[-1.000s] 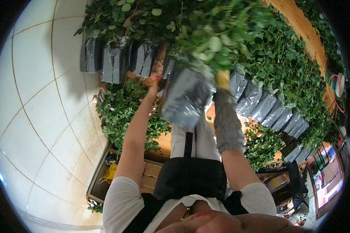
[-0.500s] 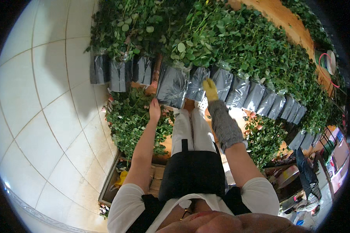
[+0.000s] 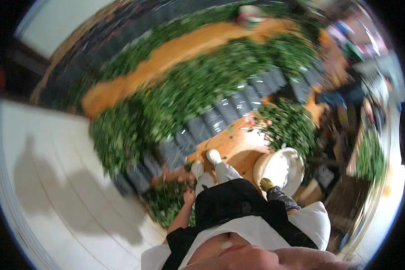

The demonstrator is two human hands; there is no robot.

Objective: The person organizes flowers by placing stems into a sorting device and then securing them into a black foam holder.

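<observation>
My bare left hand [image 3: 190, 196] hangs low at my side, its fingers curled in, with nothing visible in them. Behind it lies a heap of leafy stems [image 3: 166, 198] on the floor. On my right side, my right hand [image 3: 266, 184] wears a yellow glove and a grey knitted sleeve. It appears in front of a round white bucket [image 3: 258, 167]; whether it touches the rim, I cannot tell. The glove's fingers are blurred. Ahead, a slanting row of leafy rose bunches [image 3: 198, 92] lies with dark wrapped ends [image 3: 198, 129] toward me.
White tiled wall [image 3: 63, 180] runs along my left. Another leafy pile with pink blooms [image 3: 285, 123] lies beyond the bucket. Past the bunches is a strip of orange floor [image 3: 166, 56], then more greenery. Another person's dark-clad leg [image 3: 339, 96] shows at the right.
Both hands have drawn back from the dark wrapped bunches and down to my sides. My view has swung and risen, bringing the white bucket and more floor into sight.
</observation>
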